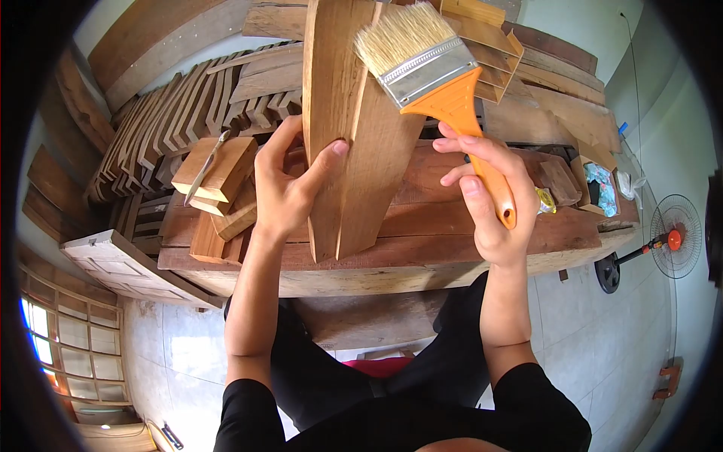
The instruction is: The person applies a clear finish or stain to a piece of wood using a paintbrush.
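A tapered wooden piece point(380, 162) with a lengthwise ridge stands raised over the workbench point(437, 237), its narrower end towards me. My left hand point(290, 181) grips its left edge, thumb on the front face and fingers wrapped behind. In my right hand point(501, 192) is a wide paintbrush point(452, 98) with an orange handle, a metal band and pale bristles. Its bristles point up and left, overlapping the upper part of the wooden piece in this view. My right fingers close around the lower handle.
Wooden blocks point(218, 169) with a knife point(207, 167) on top sit left of my left hand. Many cut boards point(162, 124) lean behind them. A wooden rack point(489, 53) stands at the back, an open box point(599, 181) at right, a fan point(674, 239) beyond.
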